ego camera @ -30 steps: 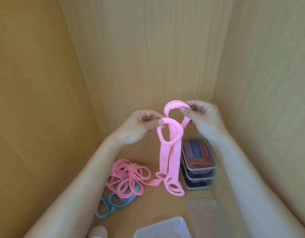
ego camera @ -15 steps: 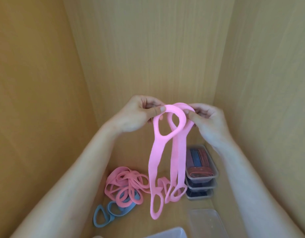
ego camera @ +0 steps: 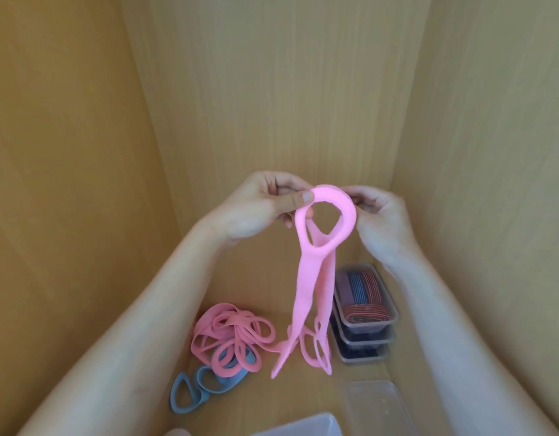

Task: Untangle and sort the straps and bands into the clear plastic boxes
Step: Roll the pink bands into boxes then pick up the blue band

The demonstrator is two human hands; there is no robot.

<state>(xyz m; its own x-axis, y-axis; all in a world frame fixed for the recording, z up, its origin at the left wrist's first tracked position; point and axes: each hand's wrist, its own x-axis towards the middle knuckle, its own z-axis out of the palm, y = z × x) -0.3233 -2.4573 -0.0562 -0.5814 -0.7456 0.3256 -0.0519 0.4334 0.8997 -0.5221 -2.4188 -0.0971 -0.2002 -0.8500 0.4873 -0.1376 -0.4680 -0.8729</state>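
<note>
Nearest box: a clear box (ego camera: 303,427) sits at the bottom edge, only its rim showing.
Right box: an empty clear box (ego camera: 378,404) lies just beside it on the wooden base (ego camera: 290,401).
Loose straps: a blue-grey strap (ego camera: 190,391) lies partly under the pink pile (ego camera: 231,338) of tangled loops.
Filled boxes: the stack of clear boxes (ego camera: 363,309) stands to the right, the top one holding red and blue bands.
Held strap: your pink strap (ego camera: 309,278) hangs in the air between pile and stack, and a strand joins its low end to the pile.
Left hand (ego camera: 256,212): thumb and fingers pinch the top loop's left side.
Right hand (ego camera: 378,215): curled fingers grip the loop's right side.
Behind: the back wall (ego camera: 278,89).
</note>
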